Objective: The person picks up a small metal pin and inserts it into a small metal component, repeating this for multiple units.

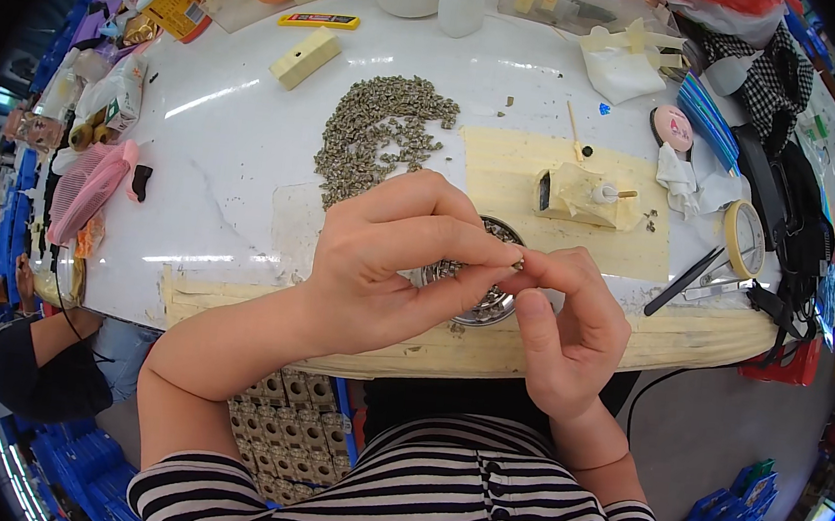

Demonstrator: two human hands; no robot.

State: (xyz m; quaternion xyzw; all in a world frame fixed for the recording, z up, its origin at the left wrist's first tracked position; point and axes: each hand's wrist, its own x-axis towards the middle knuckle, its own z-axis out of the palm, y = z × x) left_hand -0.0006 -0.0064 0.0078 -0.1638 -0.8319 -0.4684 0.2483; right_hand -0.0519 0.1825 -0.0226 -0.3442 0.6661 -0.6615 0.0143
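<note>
Over a round metal bowl [489,318] with small metal pieces in it, my two hands meet at the fingertips. A tiny metal piece [519,264] is pinched between the thumb and forefinger of my left hand [388,258]; its exact shape is too small to tell. Against that piece rests the forefinger of my right hand [577,331], whose thumb stands apart below. The right hand's other fingers are bent and partly hidden. Beyond the left hand lies a pile of similar small metal pieces [375,126], loose on the white tabletop [216,161].
A tape-wrapped block [584,196] with a stick stands on a taped sheet at right. Farther right are black tweezers [682,281] and a tape roll [744,240]. A cream block [305,58] and white bottle [461,1] stand at the back. A person [40,365] sits at left.
</note>
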